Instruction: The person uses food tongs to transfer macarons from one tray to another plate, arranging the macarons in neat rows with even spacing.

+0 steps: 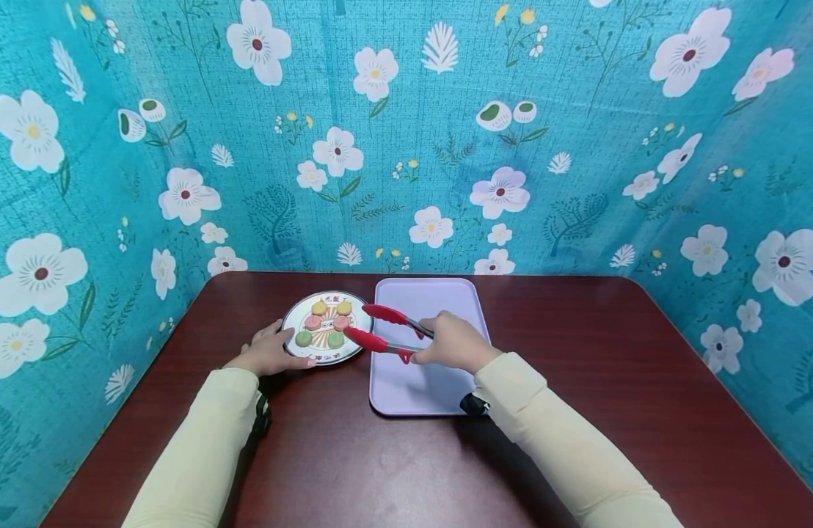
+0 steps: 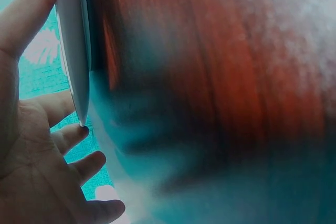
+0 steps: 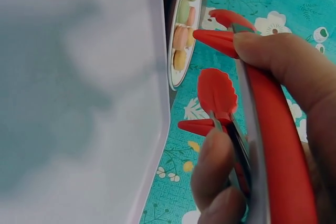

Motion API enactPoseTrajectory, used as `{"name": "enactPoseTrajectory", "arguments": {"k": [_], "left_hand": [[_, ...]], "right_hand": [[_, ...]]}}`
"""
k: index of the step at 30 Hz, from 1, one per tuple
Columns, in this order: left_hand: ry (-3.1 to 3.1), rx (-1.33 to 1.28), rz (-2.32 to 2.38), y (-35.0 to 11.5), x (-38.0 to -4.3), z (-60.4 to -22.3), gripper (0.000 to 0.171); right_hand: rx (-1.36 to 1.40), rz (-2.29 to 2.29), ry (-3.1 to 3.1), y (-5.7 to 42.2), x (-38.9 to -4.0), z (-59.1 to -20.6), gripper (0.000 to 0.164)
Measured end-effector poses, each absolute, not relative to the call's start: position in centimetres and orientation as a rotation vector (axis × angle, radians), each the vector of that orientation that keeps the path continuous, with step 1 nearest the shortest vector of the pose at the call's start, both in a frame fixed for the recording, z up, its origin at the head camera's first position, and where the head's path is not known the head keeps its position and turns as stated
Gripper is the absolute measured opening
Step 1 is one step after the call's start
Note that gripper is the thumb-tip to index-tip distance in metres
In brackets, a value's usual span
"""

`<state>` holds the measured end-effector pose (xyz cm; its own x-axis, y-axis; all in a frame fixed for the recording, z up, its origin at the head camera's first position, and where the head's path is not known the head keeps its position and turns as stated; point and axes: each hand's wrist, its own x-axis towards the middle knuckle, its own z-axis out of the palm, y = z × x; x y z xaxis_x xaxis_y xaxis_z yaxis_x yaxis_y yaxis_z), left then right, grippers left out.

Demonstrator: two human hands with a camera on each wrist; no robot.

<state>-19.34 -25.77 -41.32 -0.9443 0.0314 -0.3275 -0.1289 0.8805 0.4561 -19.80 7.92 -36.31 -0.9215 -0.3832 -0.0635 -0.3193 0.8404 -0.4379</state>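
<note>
A white patterned plate (image 1: 296,317) bears two yellow macarons (image 1: 343,309), two pink macarons (image 1: 312,322) and two green macarons (image 1: 304,338). My left hand (image 1: 266,353) holds the plate's near left edge, its thumb along the front rim and its fingers spread round the left side. In the left wrist view, the plate's edge (image 2: 73,40) runs between thumb and index finger. My right hand (image 1: 458,343) grips red-tipped tongs (image 1: 388,315) over the tray. The tongs' tips are spread apart with nothing between them; the lower tip overlaps the plate's right side.
A lavender rectangular tray (image 1: 406,396) lies right of the plate, under the right hand. Both rest on a dark reddish-brown table (image 1: 327,455). A blue flowered cloth (image 1: 406,176) hangs behind the table and along its sides.
</note>
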Motion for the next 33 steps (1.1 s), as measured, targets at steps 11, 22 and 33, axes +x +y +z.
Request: {"name": "enactPoseTrajectory", "arguments": {"k": [11,22,33], "left_hand": [[2.730,-0.048,0.706,-26.0,-19.3,-41.5,0.106],[2.742,-0.040,0.713,-26.1,-19.3,-41.8,0.108],[2.731,-0.048,0.721,-26.0,-19.2,-41.6,0.107]], "right_hand": [[-0.521,-0.702,2.913,9.4,-19.0,-36.5,0.072],[-0.464,-0.679,2.982,11.2,-18.8,-36.3,0.073],[-0.361,-0.761,2.999,12.6,-18.8,-36.5,0.080]]}}
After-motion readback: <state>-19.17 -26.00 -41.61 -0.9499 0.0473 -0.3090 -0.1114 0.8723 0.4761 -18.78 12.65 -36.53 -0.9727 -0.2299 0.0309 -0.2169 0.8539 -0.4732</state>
